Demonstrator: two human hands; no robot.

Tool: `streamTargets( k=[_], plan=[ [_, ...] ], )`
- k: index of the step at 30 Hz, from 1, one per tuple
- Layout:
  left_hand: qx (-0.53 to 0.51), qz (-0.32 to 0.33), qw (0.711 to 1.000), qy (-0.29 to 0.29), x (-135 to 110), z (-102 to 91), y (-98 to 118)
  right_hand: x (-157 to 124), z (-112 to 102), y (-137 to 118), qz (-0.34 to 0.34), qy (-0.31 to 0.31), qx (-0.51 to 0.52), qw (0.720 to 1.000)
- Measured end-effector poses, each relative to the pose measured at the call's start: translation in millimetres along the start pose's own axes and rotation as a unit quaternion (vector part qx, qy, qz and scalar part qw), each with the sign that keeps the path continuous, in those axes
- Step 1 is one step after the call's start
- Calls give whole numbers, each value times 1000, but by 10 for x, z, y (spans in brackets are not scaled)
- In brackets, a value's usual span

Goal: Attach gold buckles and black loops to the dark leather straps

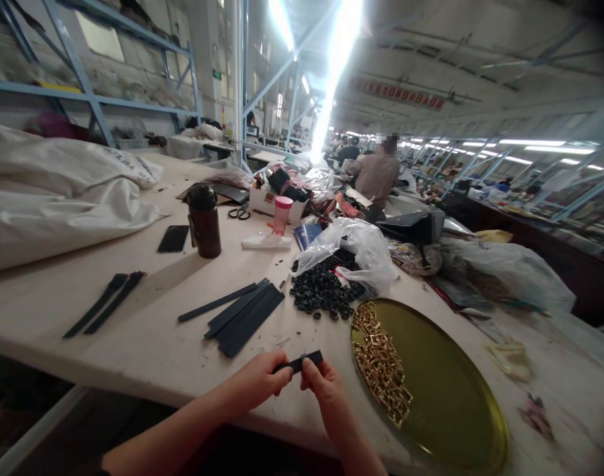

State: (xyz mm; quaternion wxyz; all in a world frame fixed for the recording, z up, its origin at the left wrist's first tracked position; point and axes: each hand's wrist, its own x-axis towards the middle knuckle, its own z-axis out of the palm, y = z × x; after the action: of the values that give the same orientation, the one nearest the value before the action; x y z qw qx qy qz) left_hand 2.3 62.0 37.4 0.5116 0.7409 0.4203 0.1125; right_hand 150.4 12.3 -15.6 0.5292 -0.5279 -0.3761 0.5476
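Note:
Both of my hands hold one short black strap (302, 361) just above the table's front edge. My left hand (259, 378) pinches its left end with closed fingers. My right hand (320, 381) grips the right part, thumb on top. A fan of long black strips (245, 316) lies just beyond my hands. A heap of small black rings (324, 291) spills from a clear plastic bag (354, 248). To the right, a round gold tray (445, 403) holds several gold metal buckles (378, 360).
A dark brown bottle (205, 221), a black phone (173, 238), scissors (239, 213) and a pink cup (282, 215) stand further back. Two more black strips (106, 301) lie at left near big white sacks (48, 192). A person (378, 173) sits at the far end.

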Motion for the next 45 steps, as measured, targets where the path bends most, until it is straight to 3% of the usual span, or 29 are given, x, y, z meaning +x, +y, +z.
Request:
streamTargets(
  k=[5, 11, 13, 17, 23, 26, 35, 39, 42, 45],
  plan=[
    [-2, -5, 1000, -18, 85, 36, -73, 104, -33, 32, -29, -13, -58, 998],
    [2, -26, 999, -25, 114, -57, -149, 356, -354, -84, -42, 94, -161, 982],
    [-27, -35, 999, -15, 157, -51, -239, 472, -446, -112, -59, 97, -285, 952],
    [-124, -86, 988, -30, 269, 9, -418, 624, -605, -209, -114, 131, -523, 835],
    [-175, -80, 981, -31, 318, 28, -492, 590, -1263, -496, -88, 249, -584, 768],
    [-190, -87, 978, -20, 336, 40, -495, 572, -1477, -548, -57, 242, -616, 747],
    [-182, -80, 980, 19, 317, 77, -512, 1033, -1249, -383, -38, 149, -713, 684],
    [-163, -72, 983, 37, 296, 107, -499, 1065, -1245, -351, -41, 126, -737, 662],
    [-171, -68, 983, 22, 280, 160, -422, 1021, -1226, -339, -52, 121, -739, 661],
    [-188, -60, 980, -2, 260, 229, -331, 981, -1199, -371, -62, 122, -721, 679]
  ],
)
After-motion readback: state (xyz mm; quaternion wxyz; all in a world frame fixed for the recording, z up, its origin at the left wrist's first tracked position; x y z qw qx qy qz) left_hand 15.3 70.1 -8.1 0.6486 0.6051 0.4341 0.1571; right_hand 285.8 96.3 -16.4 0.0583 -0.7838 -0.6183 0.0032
